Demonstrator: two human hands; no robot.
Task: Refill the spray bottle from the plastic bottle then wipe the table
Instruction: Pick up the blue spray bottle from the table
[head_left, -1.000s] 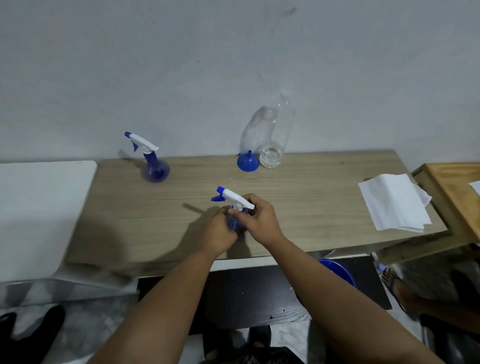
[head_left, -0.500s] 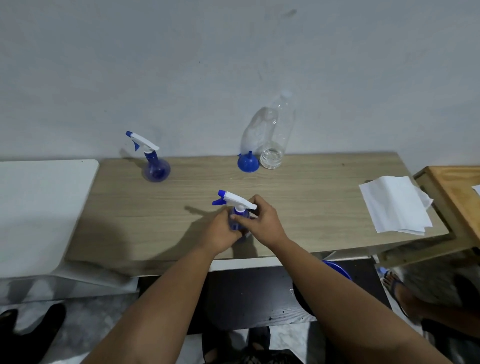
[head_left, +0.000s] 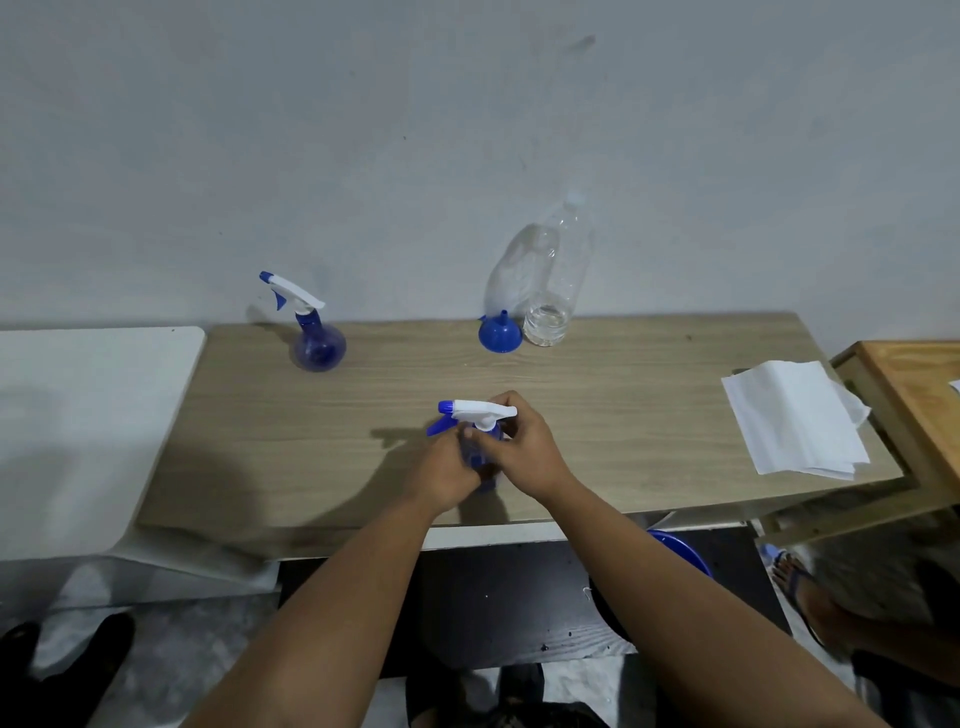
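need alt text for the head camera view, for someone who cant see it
Both hands hold a blue spray bottle on a wooden table, the left hand round its body, the right hand at its white nozzle head. Behind stand another spray bottle, a blue funnel and a nearly empty plastic bottle; white paper towels lie right.

On the table, near its front edge, the left hand grips the blue body of a spray bottle while the right hand holds its neck under the white trigger head. Behind the spray bottle stand a funnel and plastic bottle, touching; a second sprayer far left; tissues right.
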